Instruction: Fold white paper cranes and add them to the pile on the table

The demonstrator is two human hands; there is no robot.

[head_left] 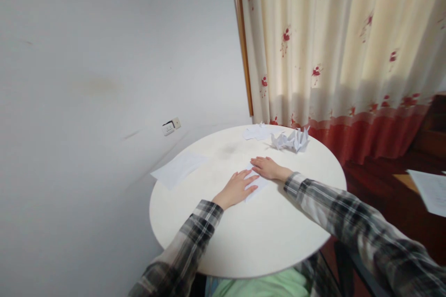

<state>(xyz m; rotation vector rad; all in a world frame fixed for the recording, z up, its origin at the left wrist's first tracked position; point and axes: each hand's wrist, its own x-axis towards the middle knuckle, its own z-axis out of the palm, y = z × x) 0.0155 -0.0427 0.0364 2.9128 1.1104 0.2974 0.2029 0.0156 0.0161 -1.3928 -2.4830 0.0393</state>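
Observation:
A small piece of white paper (pixel 260 186) lies flat on the round white table (pixel 240 241), partly covered by both hands. My left hand (pixel 236 188) rests palm down over its left part, fingers spread. Across the paper's far edge lies my right hand (pixel 267 167), flat, with its fingers stretched to the left. Neither hand grasps anything. The two hands are close but apart. How the paper is folded under them cannot be made out.
Folded white paper cranes (pixel 292 140) stand at the table's far right. More white paper (pixel 258 132) lies at the far edge. A larger white sheet (pixel 178 170) overhangs the left rim. A wall socket (pixel 167 128) and a flowered curtain (pixel 331 55) are beyond.

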